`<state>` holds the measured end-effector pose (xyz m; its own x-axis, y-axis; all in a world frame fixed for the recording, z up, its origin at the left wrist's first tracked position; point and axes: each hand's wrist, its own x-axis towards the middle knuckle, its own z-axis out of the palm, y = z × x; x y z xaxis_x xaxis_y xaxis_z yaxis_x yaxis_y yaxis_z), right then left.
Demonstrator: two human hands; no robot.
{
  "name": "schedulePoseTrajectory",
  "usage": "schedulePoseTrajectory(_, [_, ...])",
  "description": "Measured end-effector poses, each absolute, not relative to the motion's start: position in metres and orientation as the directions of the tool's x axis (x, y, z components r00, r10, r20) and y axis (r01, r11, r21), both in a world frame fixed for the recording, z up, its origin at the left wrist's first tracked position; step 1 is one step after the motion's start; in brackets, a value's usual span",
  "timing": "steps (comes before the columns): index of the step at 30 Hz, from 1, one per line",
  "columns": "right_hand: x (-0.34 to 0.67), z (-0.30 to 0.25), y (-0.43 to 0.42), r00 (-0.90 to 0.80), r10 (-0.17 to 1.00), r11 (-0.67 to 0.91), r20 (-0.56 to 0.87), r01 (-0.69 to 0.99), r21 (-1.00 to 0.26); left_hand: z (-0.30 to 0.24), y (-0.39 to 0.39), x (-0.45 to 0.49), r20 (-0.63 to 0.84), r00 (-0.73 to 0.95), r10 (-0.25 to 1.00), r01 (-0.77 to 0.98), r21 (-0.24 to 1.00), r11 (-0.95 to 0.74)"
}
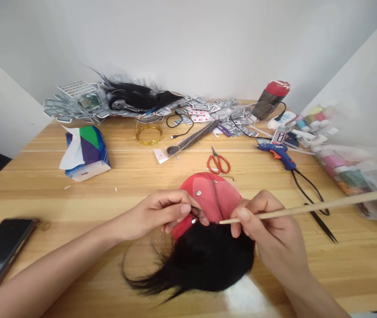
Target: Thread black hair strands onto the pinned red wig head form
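Note:
In front of me lies a rounded red form [226, 196] with pale pins in it, its near side covered by black hair [215, 260] that trails off to the left. Between the thumb and fingers of my left hand [166, 212] is a thin strand of black hair [196, 213], held at the form's left side. My right hand [271, 225] grips a long wooden stick [327, 204] near its end. The stick's tip points left at the upper edge of the hair, close to my left fingertips. Any fine point at that tip is too small to make out.
Red-handled scissors [218, 163] lie just beyond the form. A blue glue gun [277, 154] and black tweezers [322, 225] are at right, a phone [2, 247] at left. Farther back are a tissue pack [87, 152], gold wire [149, 134] and scattered cards [201, 115].

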<state>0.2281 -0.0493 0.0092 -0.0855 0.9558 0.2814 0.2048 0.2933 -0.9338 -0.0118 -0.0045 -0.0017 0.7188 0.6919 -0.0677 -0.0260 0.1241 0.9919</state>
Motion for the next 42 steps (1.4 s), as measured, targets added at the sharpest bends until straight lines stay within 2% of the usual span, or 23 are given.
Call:
schedulePoseTrajectory(9, [0.225, 0.007, -0.051, -0.047, 0.944, 0.328, 0.327, 0.244, -0.913, 0.000, -0.007, -0.009, -0.071, 0.745, 0.664, -0.011, 0.993, 0.118])
schedulePoseTrajectory(26, [0.228, 0.007, -0.051, -0.009, 0.953, 0.293, 0.303, 0.279, -0.915, 0.009, -0.007, -0.008, 0.043, 0.751, 0.658, -0.020, 0.999, -0.042])
schedulePoseTrajectory(31, [0.226, 0.010, -0.050, 0.038, 0.945, 0.299, 0.324, 0.293, -0.908, 0.010, -0.004, -0.012, 0.000, 0.748, 0.664, 0.024, 0.999, -0.026])
schedulePoseTrajectory(36, [0.222, 0.011, -0.049, 0.081, 0.942, 0.296, 0.326, 0.261, -0.919, 0.008, 0.007, -0.025, -0.017, 0.743, 0.669, 0.173, 0.971, -0.168])
schedulePoseTrajectory(42, [0.223, 0.008, -0.049, 0.096, 0.932, 0.309, 0.351, 0.297, -0.903, 0.011, 0.031, -0.052, -0.231, 0.845, 0.481, 0.327, 0.937, -0.124])
